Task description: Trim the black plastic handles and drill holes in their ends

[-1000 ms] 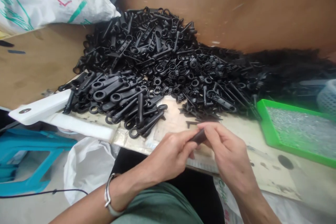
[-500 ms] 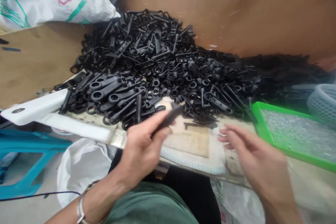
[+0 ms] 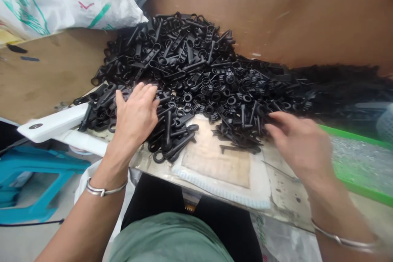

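My left hand (image 3: 136,112) lies palm down with fingers spread on the heap of black plastic lever arms (image 3: 172,141), each with a ring at one end. Its fingertips touch the parts there, and the palm hides those beneath. On the right, my right hand (image 3: 302,143) reaches the edge of a pile of small, thin black plastic parts (image 3: 242,131). Its thumb and forefinger are bent toward each other in a pinch; dark parts and blur obscure what lies between them. A cloth pad (image 3: 217,166) lies on the table between both hands.
A large mound of black parts (image 3: 184,45) rises behind, with black ring pieces (image 3: 231,100) before it. White sack (image 3: 76,0) at upper left, white plastic arm (image 3: 55,120) at the left edge, green tray (image 3: 356,186) of clear bits at right. A blue stool (image 3: 39,168) stands below left.
My left hand has let go of the dark part it held over the pad and moved left onto the lever arms. My right hand has moved up to the small parts.
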Motion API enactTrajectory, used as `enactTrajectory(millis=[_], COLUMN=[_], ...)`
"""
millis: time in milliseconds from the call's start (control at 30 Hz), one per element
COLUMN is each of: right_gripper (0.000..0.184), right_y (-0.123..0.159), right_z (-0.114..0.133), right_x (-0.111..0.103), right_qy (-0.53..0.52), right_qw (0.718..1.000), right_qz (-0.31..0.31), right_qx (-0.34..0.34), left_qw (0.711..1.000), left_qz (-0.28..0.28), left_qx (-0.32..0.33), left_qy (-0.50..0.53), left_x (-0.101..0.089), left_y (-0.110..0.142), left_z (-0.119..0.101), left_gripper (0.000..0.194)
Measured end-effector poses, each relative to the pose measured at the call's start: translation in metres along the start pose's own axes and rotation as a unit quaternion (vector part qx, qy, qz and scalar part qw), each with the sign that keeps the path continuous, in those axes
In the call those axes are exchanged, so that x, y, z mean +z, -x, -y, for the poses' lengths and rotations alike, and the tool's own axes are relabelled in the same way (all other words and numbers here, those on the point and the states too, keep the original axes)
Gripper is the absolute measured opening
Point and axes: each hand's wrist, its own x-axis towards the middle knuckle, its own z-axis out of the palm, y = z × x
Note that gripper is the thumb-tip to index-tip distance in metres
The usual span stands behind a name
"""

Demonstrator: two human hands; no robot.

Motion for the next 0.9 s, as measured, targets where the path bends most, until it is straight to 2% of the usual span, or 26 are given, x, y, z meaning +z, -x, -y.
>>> enactTrajectory(millis=[67,133,167,200,233,267,300,333,367,400,433,467,567,633,700,800,900], right_gripper=[0.030,0.029,0.028,0.027,0.026,0.027,0.029,0.030,0.029,0.027,0.024,0.022,0.026,0.035,0.039,0.031,0.022], right_y=[0.013,0.031,0.041,0.051,0.061,0.069,0.075,0.079,0.081,0.080,0.078,0.074,0.059,0.052,0.049,0.051,0.060], right_z=[0.000,0.008,0.014,0.022,0.031,0.039,0.046,0.051,0.053,0.053,0.052,0.050,0.046,0.048,0.051,0.053,0.052], right_x=[-0.017,-0.032,-0.038,-0.041,-0.043,-0.042,-0.040,-0.038,-0.034,-0.030,-0.025,-0.019,-0.001,0.009,0.011,0.000,-0.022], right_qy=[-0.042,-0.102,-0.141,-0.183,-0.222,-0.254,-0.279,-0.300,-0.315,-0.322,-0.320,-0.305,-0.168,-0.066,-0.011,-0.026,-0.087], right_qw=[0.997,0.989,0.978,0.962,0.945,0.930,0.919,0.912,0.909,0.910,0.915,0.924,0.962,0.970,0.969,0.977,0.990], right_qz=[-0.055,-0.031,0.001,0.027,0.053,0.069,0.082,0.096,0.105,0.109,0.101,0.083,0.026,0.033,0.045,0.014,-0.027], right_qx=[-0.034,-0.106,-0.155,-0.199,-0.233,-0.256,-0.264,-0.262,-0.252,-0.238,-0.224,-0.214,-0.212,-0.231,-0.241,-0.212,-0.104], left_qw=[0.997,0.987,0.978,0.962,0.928,0.874,0.798,0.710,0.636,0.576,0.532,0.503,0.447,0.423,0.405,0.392,0.381], left_qz=[-0.063,-0.102,-0.078,0.001,0.123,0.235,0.348,0.429,0.463,0.470,0.455,0.427,0.361,0.341,0.337,0.335,0.326], left_qx=[-0.001,0.011,0.020,0.032,0.029,0.003,-0.030,-0.075,-0.126,-0.175,-0.222,-0.262,-0.329,-0.337,-0.330,-0.316,-0.316], left_qy=[0.035,0.123,0.192,0.272,0.350,0.426,0.491,0.553,0.605,0.645,0.679,0.705,0.749,0.769,0.783,0.797,0.805], left_x=[-0.007,-0.014,-0.016,-0.016,-0.014,-0.010,-0.004,0.003,0.010,0.017,0.021,0.024,0.024,0.020,0.016,0.015,0.018], left_y=[0.012,0.030,0.041,0.052,0.063,0.073,0.081,0.088,0.093,0.097,0.100,0.103,0.108,0.109,0.109,0.107,0.105], left_z=[-0.015,-0.037,-0.050,-0.063,-0.074,-0.083,-0.089,-0.093,-0.094,-0.092,-0.089,-0.085,-0.074,-0.071,-0.070,-0.070,-0.073], left_gripper=[0.038,0.035,0.033,0.033,0.034,0.037,0.040,0.042,0.041,0.040,0.039,0.039,0.041,0.039,0.038,0.037,0.029])
